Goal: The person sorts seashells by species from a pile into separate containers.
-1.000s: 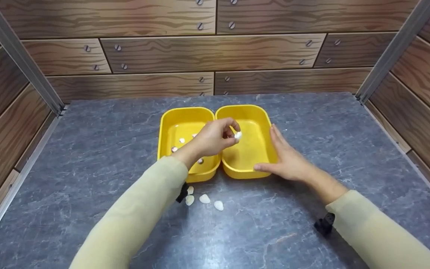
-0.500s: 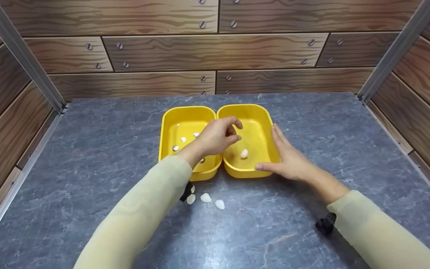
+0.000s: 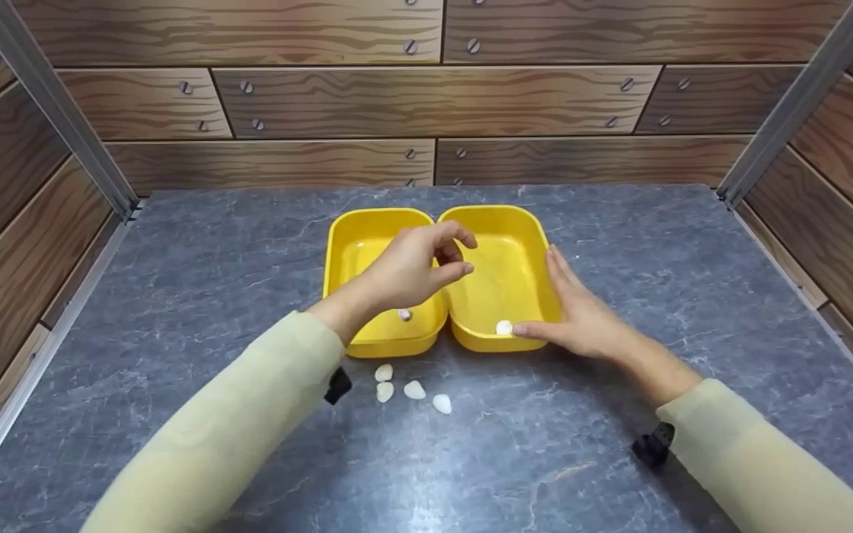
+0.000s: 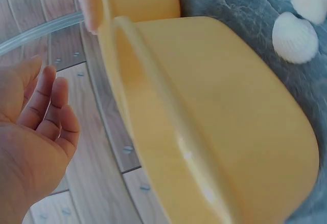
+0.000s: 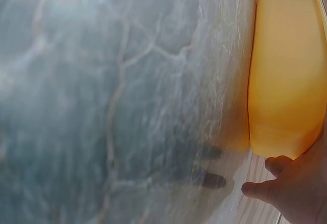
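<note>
Head view: two yellow tubs stand side by side, touching, at the middle of the grey tabletop (image 3: pixel 175 244).
Left tub (image 3: pixel 349 252): holds at least one small shell (image 3: pixel 405 314) near its front wall; the rest of its floor is hidden by the hand.
Right tub (image 3: pixel 523 244): one white shell (image 3: pixel 503 326) lies inside, against the front wall.
Loose shells (image 3: pixel 412 386): four white ones on the tabletop, just in front of the left tub, toward the front edge.
Left hand (image 3: pixel 404 270): raised over the seam between the tubs, fingers loosely curled, thumb and forefinger apart, nothing between them.
Right hand (image 3: pixel 582 314): laid flat against the right tub's outer right wall, fingers straight and together, thumb along the front rim beside the shell.
Left sleeve (image 3: pixel 249 414): passes close over the loose shells.
Risk, sleeve: a low sweep of the forearm could scatter the loose shells toward the front edge.
Risk, tub: too hard a sideways press from the right hand could shove both tubs leftward.
</note>
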